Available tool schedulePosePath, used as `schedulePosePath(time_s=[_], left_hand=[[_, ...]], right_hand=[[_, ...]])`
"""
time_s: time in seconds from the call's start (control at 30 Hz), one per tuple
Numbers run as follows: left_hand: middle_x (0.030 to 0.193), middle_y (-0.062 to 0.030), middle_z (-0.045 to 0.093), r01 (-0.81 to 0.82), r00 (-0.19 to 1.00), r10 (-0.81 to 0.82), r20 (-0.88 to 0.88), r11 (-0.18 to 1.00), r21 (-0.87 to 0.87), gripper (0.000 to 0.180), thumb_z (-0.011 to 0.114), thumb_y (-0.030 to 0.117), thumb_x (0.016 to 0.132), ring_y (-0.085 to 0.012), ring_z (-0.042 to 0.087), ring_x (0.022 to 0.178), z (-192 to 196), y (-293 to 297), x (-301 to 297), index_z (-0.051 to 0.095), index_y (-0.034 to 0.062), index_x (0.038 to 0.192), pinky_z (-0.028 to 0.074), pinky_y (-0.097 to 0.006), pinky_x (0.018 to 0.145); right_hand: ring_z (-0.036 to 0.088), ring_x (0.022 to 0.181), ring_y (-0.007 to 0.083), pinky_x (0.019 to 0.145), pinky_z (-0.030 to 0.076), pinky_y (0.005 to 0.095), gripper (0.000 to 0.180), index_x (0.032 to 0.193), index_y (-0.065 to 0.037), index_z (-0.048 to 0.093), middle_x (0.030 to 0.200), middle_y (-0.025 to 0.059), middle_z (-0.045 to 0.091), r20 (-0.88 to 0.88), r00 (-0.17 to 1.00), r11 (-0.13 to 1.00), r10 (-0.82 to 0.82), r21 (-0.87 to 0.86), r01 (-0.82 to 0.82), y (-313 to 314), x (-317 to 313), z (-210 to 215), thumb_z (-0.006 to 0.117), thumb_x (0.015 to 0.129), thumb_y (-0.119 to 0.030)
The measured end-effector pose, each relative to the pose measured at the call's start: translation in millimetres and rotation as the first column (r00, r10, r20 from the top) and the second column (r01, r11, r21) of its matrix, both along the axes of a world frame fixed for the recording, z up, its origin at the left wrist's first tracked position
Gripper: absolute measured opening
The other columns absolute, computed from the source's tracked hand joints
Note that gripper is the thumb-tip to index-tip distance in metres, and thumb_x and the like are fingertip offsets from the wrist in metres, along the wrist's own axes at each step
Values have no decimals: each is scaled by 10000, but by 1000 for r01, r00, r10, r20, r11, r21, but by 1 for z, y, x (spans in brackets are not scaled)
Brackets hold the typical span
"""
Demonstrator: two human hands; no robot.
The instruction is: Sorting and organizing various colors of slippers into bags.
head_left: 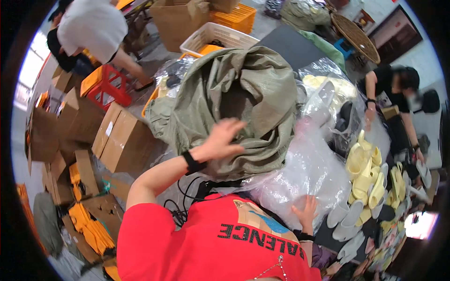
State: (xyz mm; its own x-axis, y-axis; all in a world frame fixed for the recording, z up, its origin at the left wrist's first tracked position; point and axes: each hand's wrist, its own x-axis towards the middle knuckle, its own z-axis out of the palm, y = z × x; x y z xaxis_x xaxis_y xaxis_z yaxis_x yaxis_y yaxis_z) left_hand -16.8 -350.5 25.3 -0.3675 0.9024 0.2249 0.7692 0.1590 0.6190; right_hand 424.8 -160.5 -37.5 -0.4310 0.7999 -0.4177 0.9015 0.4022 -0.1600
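A large grey-green woven sack (269,79) stands in front of me, its mouth gathered open and its inside dark. Over the near left part of its rim is my left hand (220,140), fingers spread, holding nothing; whether it touches the cloth I cannot tell. My right hand (307,211) lies against a bulging see-through plastic bag (314,164) to the right of the sack, fingers apart. What fills that bag is hard to make out. Yellow slippers (363,173) and grey slippers (349,215) sit just right of the bag.
A closed cardboard box (123,138) and a red stool (108,86) stand to the left. Behind the sack is a white basket (218,35). One co-worker (389,89) handles slippers at the right; another person (93,33) bends at the far left.
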Motion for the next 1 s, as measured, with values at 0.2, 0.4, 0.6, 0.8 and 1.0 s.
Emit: schedulePosePath(time_s=[0.2, 0.4, 0.6, 0.8, 1.0], left_hand=[[1408, -228, 191, -689, 720, 693, 28, 709, 148, 1004, 734, 448, 645, -413, 180, 1299, -26, -10, -151, 172, 81, 1393, 172, -497, 1045], [1370, -309, 238, -501, 841, 527, 123, 844, -192, 1131, 753, 336, 623, -436, 421, 1163, -77, 28, -146, -32, 148, 1416, 408, -452, 915], [869, -291, 589, -486, 811, 539, 229, 837, -251, 766, 536, 102, 688, -459, 557, 822, -56, 23, -122, 207, 169, 1376, 438, -499, 728], [1238, -117, 478, -227, 640, 2, 768, 956, 186, 671, 508, 80, 718, -192, 454, 1107, -19, -32, -52, 285, 47, 1350, 347, -289, 955], [1290, -284, 392, -370, 653, 256, 713, 929, 6, 1017, 706, 434, 695, -363, 378, 1221, -44, -75, 42, 98, 25, 1400, 308, -339, 999]], right_hand=[[209, 1312, 343, 1013, 171, 585, 730, 1332, -120, 367, 1405, 185, 257, -133, 989, 978, -63, 191, 88, -25, -31, 23, 667, 717, -374], [244, 1269, 421, 1048, 208, 448, 692, 1297, 16, 359, 1374, 238, 280, -641, 768, 996, 1, -71, -60, -87, -162, 55, 659, 750, -285], [197, 1287, 436, 1047, 172, 490, 852, 1369, -6, 227, 1401, 280, 179, -424, 862, 960, 278, 82, -269, -110, -236, 42, 661, 738, -379], [224, 1319, 281, 1071, 168, 328, 698, 1375, -4, 242, 1424, 185, 248, -724, 686, 828, -69, -425, -366, -92, -278, 25, 604, 813, -203], [361, 1226, 291, 1025, 257, 362, 554, 1280, 2, 380, 1335, 163, 386, -732, 643, 539, 225, -456, -708, -140, -293, 0, 563, 768, -100]])
